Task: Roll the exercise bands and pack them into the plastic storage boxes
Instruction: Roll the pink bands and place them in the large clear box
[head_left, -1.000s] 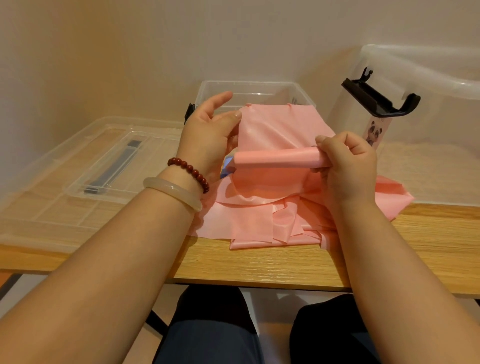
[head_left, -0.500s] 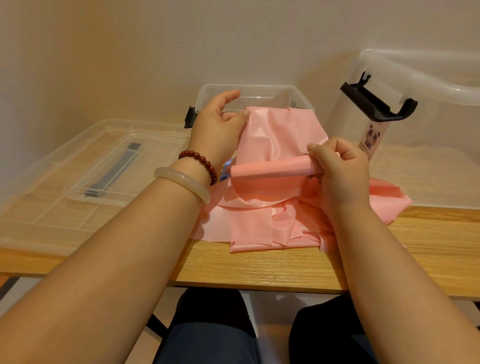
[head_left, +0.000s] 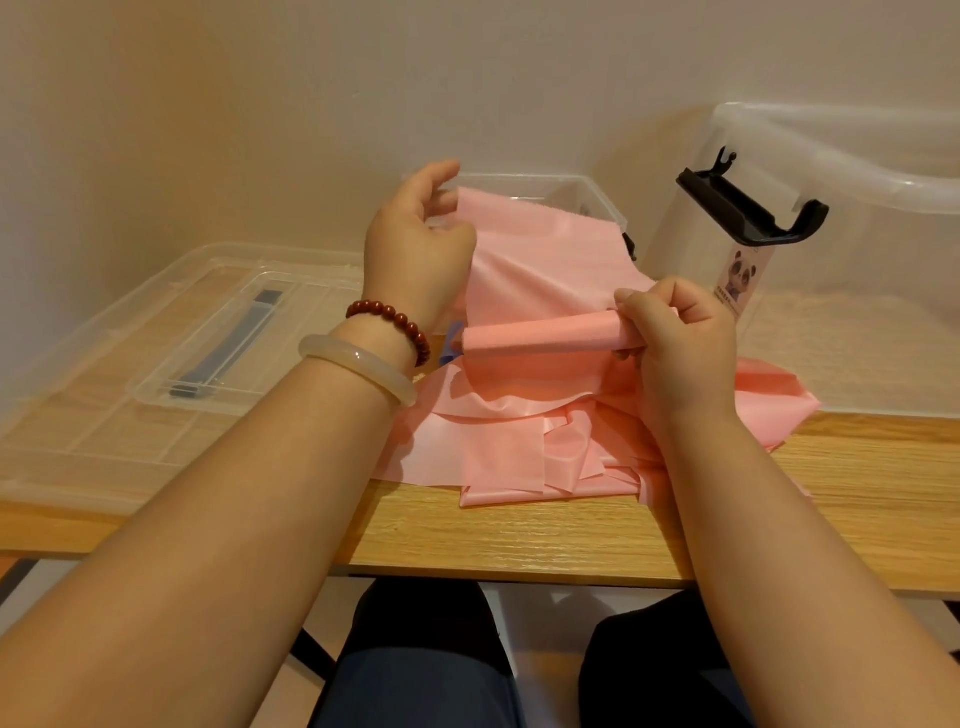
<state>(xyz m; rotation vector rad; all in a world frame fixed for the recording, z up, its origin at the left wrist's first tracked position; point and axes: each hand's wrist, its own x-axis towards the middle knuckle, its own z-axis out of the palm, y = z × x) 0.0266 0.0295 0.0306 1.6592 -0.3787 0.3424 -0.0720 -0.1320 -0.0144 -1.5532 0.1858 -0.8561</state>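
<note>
We see two hands at work on one pink band (head_left: 545, 265), which lies in the middle of the wooden table (head_left: 519, 535). Its near end is heaped in loose folds towards 6 o'clock. A flat stretch rises from the heap towards 12 o'clock.

Our right hand (head_left: 675, 343), at about 3 o'clock of the band, has its fingers curled tight round one end of a single short roll (head_left: 535, 338), thumb on top. The roll lies crosswise, held above the heap. Our left hand (head_left: 415, 249), at 10 o'clock of the band, holds the left edge of the flat stretch. Its fingers are loosely curled on the edge and the forefinger is lifted. How firmly it grips we cannot tell, since the palm faces away from us.

Two bracelets sit on the left wrist: one of dark red beads (head_left: 395, 322) and one pale bangle (head_left: 358, 369).

We count two clear plastic boxes. The small box (head_left: 576, 189) stands at 12 o'clock, just behind the band. The large box (head_left: 857, 260) stands at 2 o'clock, with one black latch (head_left: 748, 213) and one panda label (head_left: 743, 275). One clear lid (head_left: 130, 415) lies flat at 9 o'clock, a grey handle (head_left: 228, 348) set in it.

One small blue scrap (head_left: 453, 338) peeks out beside the roll's left end; what it is we cannot tell.
</note>
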